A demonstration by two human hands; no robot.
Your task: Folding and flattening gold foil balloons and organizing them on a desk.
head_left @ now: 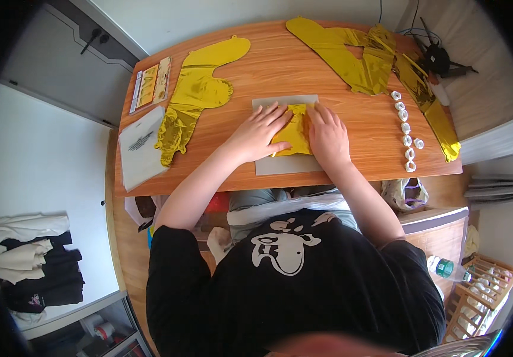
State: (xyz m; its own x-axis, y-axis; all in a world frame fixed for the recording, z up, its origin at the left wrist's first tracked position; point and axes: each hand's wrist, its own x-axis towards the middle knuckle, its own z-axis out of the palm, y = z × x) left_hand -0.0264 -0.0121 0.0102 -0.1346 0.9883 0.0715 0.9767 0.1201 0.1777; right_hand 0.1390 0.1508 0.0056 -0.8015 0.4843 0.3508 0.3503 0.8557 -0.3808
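A wood-grained worktop (pixel 262 65) carries a flat grey board (pixel 289 166), near its front edge, and the rest lies around that board. To the board's left is a large flat gold foil shape (pixel 209 77), crumpled at its near end; farther left are a printed card (pixel 152 86) and a stack of pale, clear-looking sleeves (pixel 140 149). Beyond the board to the right lies a second gold foil shape (pixel 328 47) with a triangular hole, and right of it a long gold strip (pixel 429 116) near a black stand (pixel 438 58). Between the board and this strip runs a line of small white rings (pixel 405 128), one out of line. Well left of the board stand a grey door (pixel 78 53) and hanging clothes (pixel 36 262); low to its right are a plastic bottle (pixel 446 268) and a wooden rack (pixel 488 285). A crinkled gold foil piece (pixel 298 134) lies on the board between both hands. The left hand (pixel 261 134) has its fingers spread, thumb wide, pressing flat on the foil's left side. The right hand (pixel 329 137) covers its right edge, fingers close together and slightly bent; whether they pinch it, I cannot tell.
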